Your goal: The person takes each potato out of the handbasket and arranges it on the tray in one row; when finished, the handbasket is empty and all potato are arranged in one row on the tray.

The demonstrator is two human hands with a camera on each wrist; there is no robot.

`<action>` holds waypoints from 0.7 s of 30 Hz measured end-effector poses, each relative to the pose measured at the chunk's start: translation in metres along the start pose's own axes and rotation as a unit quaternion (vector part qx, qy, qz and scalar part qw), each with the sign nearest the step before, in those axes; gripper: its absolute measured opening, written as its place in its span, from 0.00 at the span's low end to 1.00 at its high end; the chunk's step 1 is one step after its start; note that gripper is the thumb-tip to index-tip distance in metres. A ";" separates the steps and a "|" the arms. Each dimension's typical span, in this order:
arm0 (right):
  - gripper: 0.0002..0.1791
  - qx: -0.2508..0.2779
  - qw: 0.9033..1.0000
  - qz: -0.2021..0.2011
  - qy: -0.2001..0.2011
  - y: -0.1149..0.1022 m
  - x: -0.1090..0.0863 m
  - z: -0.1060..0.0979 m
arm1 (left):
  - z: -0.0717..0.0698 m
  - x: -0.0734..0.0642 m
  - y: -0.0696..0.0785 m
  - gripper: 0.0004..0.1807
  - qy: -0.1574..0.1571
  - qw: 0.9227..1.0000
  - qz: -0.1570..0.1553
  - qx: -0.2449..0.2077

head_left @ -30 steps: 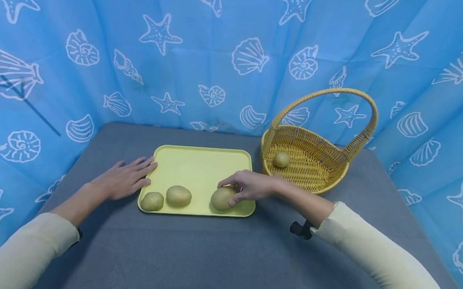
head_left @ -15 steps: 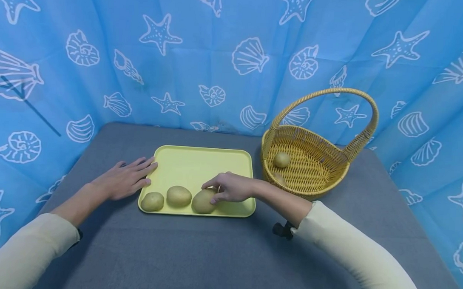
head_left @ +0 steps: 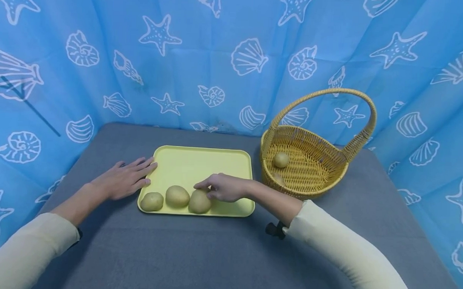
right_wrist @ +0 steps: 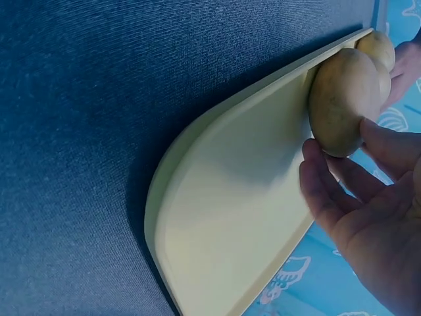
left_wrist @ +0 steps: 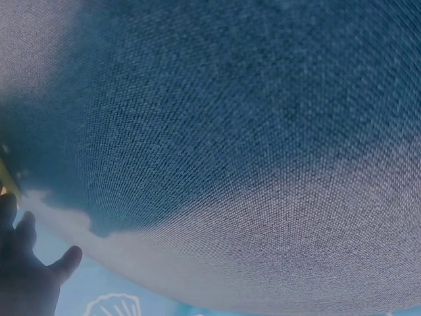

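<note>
Three potatoes lie in a row along the near edge of the yellow tray (head_left: 200,160): a small left potato (head_left: 152,201), a middle potato (head_left: 177,196) and a large right potato (head_left: 200,202). My right hand (head_left: 230,188) holds the right end of the large potato. In the right wrist view, the thumb (right_wrist: 388,146) lies on that potato (right_wrist: 343,99) and curled fingers sit at its end. My left hand (head_left: 124,179) rests palm down at the tray's left edge, fingers spread over the rim. The left wrist view shows part of the left hand (left_wrist: 29,276) and grey cloth.
A wicker basket (head_left: 310,181) with a tall handle stands right of the tray. Inside are a small potato (head_left: 280,160) and, partly hidden behind the near wall, another potato (head_left: 278,178). A blue shell-print curtain (head_left: 204,54) hangs behind the grey table (head_left: 166,253).
My right hand has slid the large potato left along the tray, close beside the middle one, and the potato has turned. The left hand stays in place.
</note>
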State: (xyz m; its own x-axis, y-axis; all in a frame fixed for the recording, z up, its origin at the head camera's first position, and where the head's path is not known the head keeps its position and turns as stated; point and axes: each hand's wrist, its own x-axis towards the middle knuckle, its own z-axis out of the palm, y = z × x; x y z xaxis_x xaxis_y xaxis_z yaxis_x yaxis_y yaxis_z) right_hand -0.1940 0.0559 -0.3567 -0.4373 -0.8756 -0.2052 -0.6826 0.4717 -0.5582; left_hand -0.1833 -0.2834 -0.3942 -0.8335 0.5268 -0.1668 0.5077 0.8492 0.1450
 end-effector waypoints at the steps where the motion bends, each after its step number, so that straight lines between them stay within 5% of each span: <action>1: 0.24 0.001 1.000 0.002 0.000 0.000 0.001 0.000 | 0.000 0.000 0.000 0.33 0.000 1.000 0.000 -0.001; 11: 0.27 0.042 0.999 0.029 -0.017 0.001 -0.010 -0.009 | 0.000 0.001 0.001 0.33 0.004 1.000 0.003 0.003; 21: 0.29 0.118 0.991 0.047 -0.033 0.001 -0.070 -0.068 | 0.002 0.001 -0.001 0.33 0.002 1.000 0.004 0.006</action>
State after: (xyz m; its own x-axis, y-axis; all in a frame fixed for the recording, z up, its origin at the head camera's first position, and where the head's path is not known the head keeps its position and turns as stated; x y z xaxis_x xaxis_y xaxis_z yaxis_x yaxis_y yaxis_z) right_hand -0.2033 0.1248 -0.2883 -0.4487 -0.8370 -0.3132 -0.4801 0.5214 -0.7055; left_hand -0.1844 -0.2838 -0.3968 -0.8296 0.5341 -0.1626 0.5174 0.8450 0.1355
